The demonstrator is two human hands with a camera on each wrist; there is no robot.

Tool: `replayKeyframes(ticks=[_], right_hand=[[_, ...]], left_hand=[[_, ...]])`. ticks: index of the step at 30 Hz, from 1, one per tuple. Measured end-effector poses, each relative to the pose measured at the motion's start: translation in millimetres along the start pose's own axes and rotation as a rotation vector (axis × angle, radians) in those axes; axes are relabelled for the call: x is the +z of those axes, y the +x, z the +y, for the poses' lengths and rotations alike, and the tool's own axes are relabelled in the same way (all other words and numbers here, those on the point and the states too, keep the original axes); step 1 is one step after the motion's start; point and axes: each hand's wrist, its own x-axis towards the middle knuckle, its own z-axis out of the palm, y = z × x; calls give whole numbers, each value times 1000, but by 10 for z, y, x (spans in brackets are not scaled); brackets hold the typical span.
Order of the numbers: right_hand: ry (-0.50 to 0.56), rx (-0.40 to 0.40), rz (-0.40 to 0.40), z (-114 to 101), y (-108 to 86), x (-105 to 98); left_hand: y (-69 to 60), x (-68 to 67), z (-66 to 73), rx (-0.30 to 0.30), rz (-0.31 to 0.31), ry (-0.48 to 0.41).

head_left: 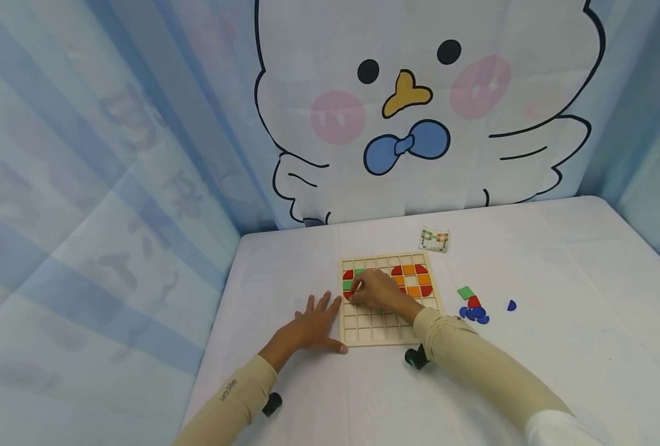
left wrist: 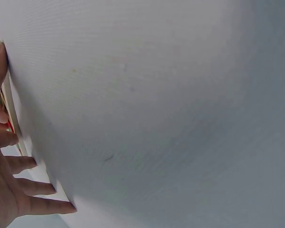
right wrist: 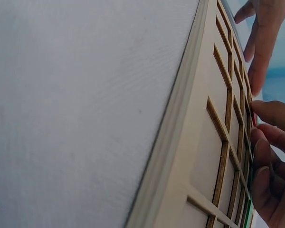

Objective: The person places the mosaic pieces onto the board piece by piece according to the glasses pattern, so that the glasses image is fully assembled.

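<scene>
A wooden grid board lies on the table with red, green and orange pieces set in its upper squares. At its left side my right hand pinches a small red piece by a left-hand square. Red and green pieces sit just above that square, partly hidden by the hand. On the right of the board, red corner pieces and orange squares form a ring. My left hand rests with spread fingers beside the board's left edge, its thumb near the lower left corner.
Right of the board lie a green square, a red rounded piece and several blue pieces. One blue piece lies apart. A small pattern card is behind the board. A printed curtain hangs behind the table.
</scene>
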Motion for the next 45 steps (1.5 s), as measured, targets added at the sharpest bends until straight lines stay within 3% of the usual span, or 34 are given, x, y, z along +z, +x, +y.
replayKeyframes(ticks=[22,28,33,37,40,45], right_hand=[[-25,-62,-7,73,7,-63],[48,-95,-63,121,-88,-207],[112,-237,-94,332,-195,-470],[101,-282,-56,596,-321,-727],[61,-243,-29,813,-457,-911],[7,-94,-37,1133,-694,-1142]], left_hand=[[6,-21,17,-16,-4,6],[2,-12,25,-9,-1,10],[-4,-14,38,-19,0,14],[-4,-1,40,-23,11,15],[1,16,31,-17,21,18],[-5,28,19,-17,21,24]])
